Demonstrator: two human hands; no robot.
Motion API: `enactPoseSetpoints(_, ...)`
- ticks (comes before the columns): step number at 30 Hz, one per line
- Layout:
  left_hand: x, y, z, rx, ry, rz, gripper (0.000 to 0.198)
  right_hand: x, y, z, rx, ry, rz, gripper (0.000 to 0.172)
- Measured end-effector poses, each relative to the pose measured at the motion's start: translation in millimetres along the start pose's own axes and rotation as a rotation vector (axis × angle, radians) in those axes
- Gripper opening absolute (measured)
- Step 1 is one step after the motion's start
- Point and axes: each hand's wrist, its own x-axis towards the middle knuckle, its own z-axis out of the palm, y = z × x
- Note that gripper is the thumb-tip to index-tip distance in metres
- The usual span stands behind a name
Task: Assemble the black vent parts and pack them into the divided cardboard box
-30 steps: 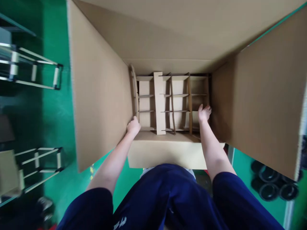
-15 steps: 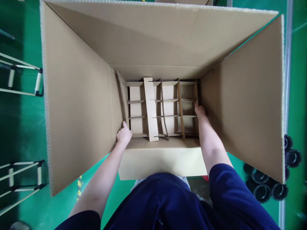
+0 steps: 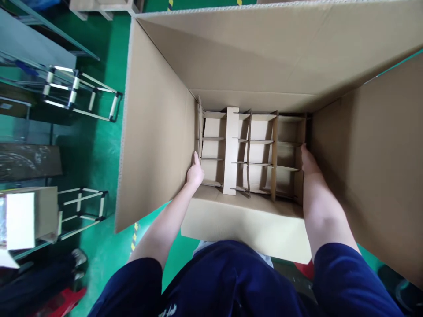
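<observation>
A large open cardboard box [image 3: 251, 57] stands in front of me with its flaps spread. Down inside it sits a cardboard divider [image 3: 274, 154], a grid of slotted strips, and one pale strip [image 3: 231, 152] lies tilted flat across it. My left hand [image 3: 195, 171] is closed at the divider's left end strip, its index finger stretched along the strip and its other fingers curled. At the opposite end, my right hand [image 3: 309, 160] grips the right end strip, with some fingers hidden behind my hand.
On the green floor to the left stand white tube frames [image 3: 79, 94] with black joints. A smaller carton [image 3: 42, 213] is at the lower left, near a person's shoe [image 3: 79, 257]. Dark round containers [image 3: 401, 286] sit at the lower right, and a wooden pallet [image 3: 102, 5] at the top.
My view has turned left, so the box appears farther right and more of the left side shows. The divider's left end strip stands straighter, and my left hand is slightly farther up along it.
</observation>
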Motion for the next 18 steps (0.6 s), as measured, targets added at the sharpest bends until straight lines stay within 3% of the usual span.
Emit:
enactPoseSetpoints(3,5.7,2.9,-0.6,0.005,-0.045,-0.039,0.084,-17.4,-14.1,-3.1,0.004,0.12,0.06,0.056)
enactPoseSetpoints(6,9.8,6.9,-2.7,0.018,-0.089,-0.071,0.086,-64.4,-52.4,8.4,0.075,0.29,-0.223,0.048)
enactPoseSetpoints(7,10.6,8.1,-3.7,0.017,-0.09,-0.076,0.086,-86.0,-70.0,16.6,0.095,0.263,-0.343,0.046)
enactPoseSetpoints(9,11.1,9.8,-5.9,0.015,-0.087,-0.083,0.085,-132.1,-108.0,38.2,0.073,0.056,-0.506,0.047)
enactPoseSetpoints(12,8.3,11.2,-7.2,0.027,-0.07,-0.079,0.085,-187.2,-158.0,75.2,-0.095,-0.258,-0.545,0.071)
enactPoseSetpoints(15,3.9,12.2,-4.6,0.019,-0.031,-0.054,0.087,-208.1,-182.8,101.3,-0.246,-0.335,-0.486,0.098)
enactPoseSetpoints(18,1.7,13.9,0.8,-0.001,0.004,-0.023,0.088,-204.3,-182.5,106.8,-0.29,-0.316,-0.459,0.101)
